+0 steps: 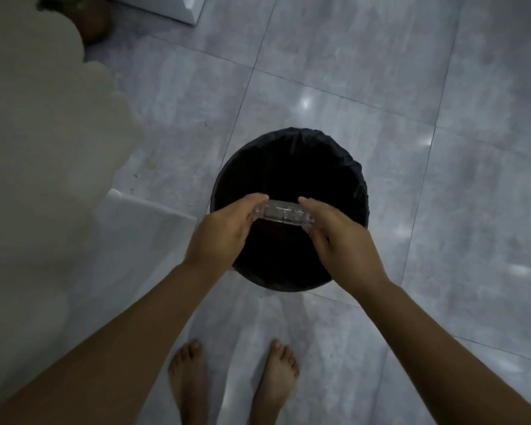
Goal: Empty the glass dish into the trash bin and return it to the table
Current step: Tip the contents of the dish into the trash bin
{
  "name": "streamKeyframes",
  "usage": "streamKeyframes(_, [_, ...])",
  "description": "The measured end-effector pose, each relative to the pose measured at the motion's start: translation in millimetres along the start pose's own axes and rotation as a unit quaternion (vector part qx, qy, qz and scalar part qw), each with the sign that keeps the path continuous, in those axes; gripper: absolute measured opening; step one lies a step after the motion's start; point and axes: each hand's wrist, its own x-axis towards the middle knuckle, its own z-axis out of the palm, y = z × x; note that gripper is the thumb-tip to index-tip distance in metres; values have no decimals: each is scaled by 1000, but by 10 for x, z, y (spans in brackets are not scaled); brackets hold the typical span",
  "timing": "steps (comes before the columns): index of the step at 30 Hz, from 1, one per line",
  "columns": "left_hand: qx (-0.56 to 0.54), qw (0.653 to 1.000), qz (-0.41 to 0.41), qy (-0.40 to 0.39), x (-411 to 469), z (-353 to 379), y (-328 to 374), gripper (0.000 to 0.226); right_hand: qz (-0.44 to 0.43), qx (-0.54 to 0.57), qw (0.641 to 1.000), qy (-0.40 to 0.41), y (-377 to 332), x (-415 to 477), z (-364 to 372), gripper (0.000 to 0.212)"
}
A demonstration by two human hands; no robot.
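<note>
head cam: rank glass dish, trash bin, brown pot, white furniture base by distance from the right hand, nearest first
1. Glass dish: gripped at its right end by the right hand, with the left hand on the other end.
2. Trash bin: directly below the hands, black liner.
3. White furniture base: top edge, on the floor.
4. Brown pot: top left corner.
Items 3 and 4 are close to call.

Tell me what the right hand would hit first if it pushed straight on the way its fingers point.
The right hand points up-left in the picture, against the glass dish it grips. Past that, probably the left hand or the dark inside of the trash bin; depth is unclear.
</note>
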Motion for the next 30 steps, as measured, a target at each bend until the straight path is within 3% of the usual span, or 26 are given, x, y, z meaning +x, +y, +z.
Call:
streamKeyframes(2, [29, 999, -38, -12, 18, 2, 17, 38, 58, 33, 998, -8, -17, 20, 6, 40])
streamKeyframes(5, [68, 987, -140, 44, -38, -10, -11, 50, 110, 76, 991, 11, -33, -31, 87, 38])
streamKeyframes(8, [-95, 942, -321, 25, -105, -46, -79, 56, 107, 92, 987, 80, -29, -140, 154, 39])
streamKeyframes(10, [-207, 902, -379, -9, -119, -12, -141, 55, 69, 61, 991, 92, -3, -231, 263, 41])
streamKeyframes(14, [-225, 895, -385, -6, -80, 8, -160, 55, -91, -67, 994, -12, 74, -394, 488, 40])
streamKeyframes(17, [-237, 892, -386, -12, -87, -3, -170, 55, -70, -37, 997, 7, 102, -363, 491, 37])
streamKeyframes(23, [-244, 899, -362, -15, -100, -50, -232, 55, 80, 61, 985, 142, 165, -360, 370, 39])
streamKeyframes(27, [-236, 898, -372, -5, -83, -24, -231, 53, -97, -65, 991, 59, 172, -556, 529, 37])
streamKeyframes(30, [-240, 895, -376, -8, -85, -30, -246, 53, -96, -58, 993, 40, 168, -561, 601, 36])
